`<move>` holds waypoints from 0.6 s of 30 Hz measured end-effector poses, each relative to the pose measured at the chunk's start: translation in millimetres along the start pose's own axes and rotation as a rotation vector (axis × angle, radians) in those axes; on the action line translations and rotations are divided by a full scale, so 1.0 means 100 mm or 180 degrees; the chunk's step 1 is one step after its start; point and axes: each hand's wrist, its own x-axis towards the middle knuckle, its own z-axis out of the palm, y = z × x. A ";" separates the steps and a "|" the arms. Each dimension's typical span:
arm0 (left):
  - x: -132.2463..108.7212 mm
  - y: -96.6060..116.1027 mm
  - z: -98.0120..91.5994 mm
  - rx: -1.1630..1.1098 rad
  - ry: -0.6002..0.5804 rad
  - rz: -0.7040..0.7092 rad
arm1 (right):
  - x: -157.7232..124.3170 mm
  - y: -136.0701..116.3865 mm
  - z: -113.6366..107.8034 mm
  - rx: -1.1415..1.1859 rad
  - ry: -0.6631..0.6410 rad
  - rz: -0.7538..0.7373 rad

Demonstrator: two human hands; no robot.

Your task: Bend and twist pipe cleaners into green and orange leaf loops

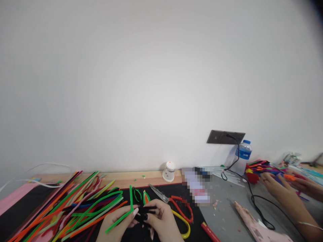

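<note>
Near the bottom of the head view, my left hand point(114, 223) pinches a bent green pipe cleaner point(131, 198) between thumb and fingers. One end of it sticks up and the other slants down to the left. My right hand point(163, 222) is closed on dark, fuzzy black pipe cleaner pieces point(146, 210), which span the gap between both hands. Their exact shape is hard to make out against the black mat. Just beyond my fingers lie small leaf-like loops, one green point(137, 194) and one green with orange point(145, 197).
Loose coloured pipe cleaners point(83, 208) are heaped at left. Scissors point(164, 198) lie right of my hands, near an upturned paper cup point(168, 172) and a blurred phone-like object point(196, 185). A water bottle point(243, 156), black cable point(252, 188) and another person's hands point(277, 188) are at right.
</note>
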 end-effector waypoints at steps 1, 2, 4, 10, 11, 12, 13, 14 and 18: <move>0.00 -0.01 -0.01 0.0064 -0.0007 0.0052 | 0.00 -0.02 0.00 -0.0064 0.0062 -0.0056; -0.01 -0.01 -0.01 0.0155 -0.0029 0.0140 | -0.01 -0.04 0.00 -0.0141 0.0114 -0.0087; -0.02 -0.01 -0.03 0.0346 -0.0130 0.0343 | -0.02 -0.06 0.00 -0.0269 0.0190 -0.0114; 0.00 0.01 -0.04 0.0603 -0.0407 0.0817 | -0.01 -0.07 -0.02 -0.0350 0.0204 -0.0021; 0.00 0.02 -0.04 0.0602 -0.0456 0.0880 | -0.01 -0.06 -0.03 -0.0340 0.0211 0.0007; 0.01 0.02 -0.03 0.0579 -0.0522 0.0908 | 0.00 -0.05 -0.04 -0.0322 0.0224 0.0028; 0.01 0.03 -0.02 0.0540 -0.0583 0.0896 | 0.00 -0.04 -0.05 -0.0299 0.0246 0.0040; 0.01 0.04 -0.01 0.0496 -0.0640 0.0849 | 0.00 -0.04 -0.06 -0.0272 0.0266 0.0049; -0.01 0.05 -0.01 0.0365 -0.0742 0.0503 | 0.01 -0.05 -0.08 -0.0174 0.0334 0.0088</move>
